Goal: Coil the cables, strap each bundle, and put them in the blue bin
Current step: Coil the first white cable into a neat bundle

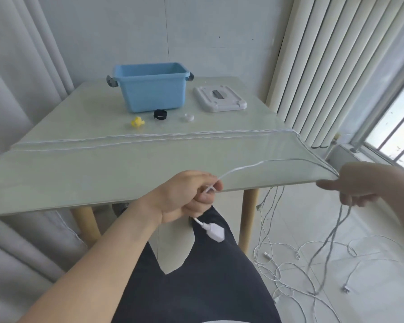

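2 hands [187, 194] [357, 185] pinch 1 white cable [243, 167]; 1 blue bin [151, 87], 3 straps [160, 114] on table.

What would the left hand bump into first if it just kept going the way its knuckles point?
Probably the right hand. The left hand points rightward along the table edge, gripping the white cable; only that cable spans the gap. Depth is unclear, so it might pass nearby.

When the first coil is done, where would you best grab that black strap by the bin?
Pinch the black strap at its near edge, coming from above. It lies curled in a loop on the table, apart from the bin, so fingers probably fit around it.
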`<state>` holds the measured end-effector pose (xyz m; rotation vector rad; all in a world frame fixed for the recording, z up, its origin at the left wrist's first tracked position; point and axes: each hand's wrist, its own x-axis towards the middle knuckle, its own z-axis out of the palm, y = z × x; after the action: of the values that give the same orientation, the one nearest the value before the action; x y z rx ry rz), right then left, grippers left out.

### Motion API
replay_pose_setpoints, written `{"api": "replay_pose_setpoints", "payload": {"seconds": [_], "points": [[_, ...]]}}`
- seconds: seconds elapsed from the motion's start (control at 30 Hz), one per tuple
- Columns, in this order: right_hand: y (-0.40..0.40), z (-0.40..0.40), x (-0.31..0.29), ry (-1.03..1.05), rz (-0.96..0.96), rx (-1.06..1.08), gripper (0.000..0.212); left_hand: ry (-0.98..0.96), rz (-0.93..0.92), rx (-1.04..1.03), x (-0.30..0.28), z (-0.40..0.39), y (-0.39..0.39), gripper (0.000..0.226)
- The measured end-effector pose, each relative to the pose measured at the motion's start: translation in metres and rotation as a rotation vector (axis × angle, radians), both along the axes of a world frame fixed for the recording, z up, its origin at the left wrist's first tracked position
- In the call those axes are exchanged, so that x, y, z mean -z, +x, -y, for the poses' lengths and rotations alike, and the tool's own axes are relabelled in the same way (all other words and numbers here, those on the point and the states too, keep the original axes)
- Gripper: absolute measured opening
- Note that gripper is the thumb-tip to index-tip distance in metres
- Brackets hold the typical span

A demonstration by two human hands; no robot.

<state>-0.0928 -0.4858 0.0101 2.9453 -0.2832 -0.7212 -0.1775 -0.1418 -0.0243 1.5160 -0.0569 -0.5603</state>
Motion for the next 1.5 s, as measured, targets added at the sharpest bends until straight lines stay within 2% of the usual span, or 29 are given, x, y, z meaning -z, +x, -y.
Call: {"api": "replay_pose_setpoints", "payload": {"seconds": [0.07,0.13,0.2,0.27,0.33,0.37,0.43,0.47,0.63,0.7,0.73,0.83,0.9,0.93,0.97,1.07,1.13,1.23,1.37,1.43,1.5], "points": [[-0.004,-0.007,0.000,-0.111,0.089,-0.195,0.064,-0.051,-0.015,0.009,0.004,0.008,-0.002,0.020],[-0.011,-0.022,-0.001,-0.063,0.194,-0.309,0.056,-0.037,0.017,0.014,0.010,0.012,-0.004,0.022],[-0.024,-0.041,0.004,0.250,0.397,-0.332,0.039,-0.027,0.073,0.023,0.016,0.014,-0.008,0.023],[-0.038,-0.065,0.011,0.555,0.599,-0.407,0.053,-0.044,0.132,0.026,0.021,0.014,-0.012,0.024],[-0.048,-0.090,0.021,0.817,0.581,-0.533,0.056,-0.056,0.193,0.008,0.026,0.013,-0.016,0.026],[-0.052,-0.103,0.027,0.947,0.504,-0.555,0.045,-0.065,0.213,-0.012,0.028,0.012,-0.018,0.026],[-0.059,-0.125,0.040,1.157,0.361,-0.506,0.017,-0.080,0.222,-0.066,0.032,0.009,-0.020,0.028],[-0.059,-0.133,0.045,1.227,0.359,-0.474,0.020,-0.078,0.215,-0.089,0.034,0.007,-0.021,0.029],[-0.063,-0.160,0.059,1.296,0.604,-0.301,0.040,-0.033,0.124,-0.043,0.055,-0.008,-0.035,0.045],[-0.068,-0.168,0.068,1.378,0.640,-0.198,0.048,-0.155,0.082,-0.089,0.062,-0.013,-0.040,0.044],[-0.073,-0.171,0.076,1.410,0.616,-0.160,0.048,-0.284,0.057,-0.143,0.065,-0.015,-0.042,0.041],[-0.089,-0.171,0.101,1.339,0.414,-0.212,0.029,-0.798,0.010,-0.383,0.067,-0.020,-0.044,0.037],[-0.097,-0.165,0.115,1.222,0.332,-0.270,0.004,-0.956,0.069,-0.560,0.064,-0.025,-0.044,0.039],[-0.101,-0.160,0.123,1.178,0.306,-0.272,0.010,-0.966,0.112,-0.635,0.063,-0.028,-0.045,0.040],[-0.105,-0.156,0.128,1.145,0.298,-0.263,0.015,-0.956,0.154,-0.696,0.061,-0.030,-0.046,0.040],[-0.117,-0.150,0.133,1.024,0.366,-0.329,0.006,-0.946,0.241,-0.804,0.057,-0.033,-0.049,0.042],[-0.125,-0.150,0.133,0.932,0.326,-0.425,0.019,-0.909,0.271,-0.835,0.055,-0.029,-0.048,0.040],[-0.137,-0.160,0.127,0.789,0.154,-0.534,0.025,-0.859,0.261,-0.828,0.052,-0.018,-0.047,0.037],[-0.149,-0.173,0.113,0.730,0.129,-0.619,0.055,-0.805,0.275,-0.847,0.052,-0.009,-0.047,0.034],[-0.152,-0.174,0.104,0.764,0.085,-0.632,0.053,-0.648,0.363,-0.843,0.058,-0.007,-0.048,0.022],[-0.153,-0.172,0.095,0.807,0.048,-0.652,0.045,-0.378,0.455,-0.816,0.064,-0.007,-0.052,0.027]]}}
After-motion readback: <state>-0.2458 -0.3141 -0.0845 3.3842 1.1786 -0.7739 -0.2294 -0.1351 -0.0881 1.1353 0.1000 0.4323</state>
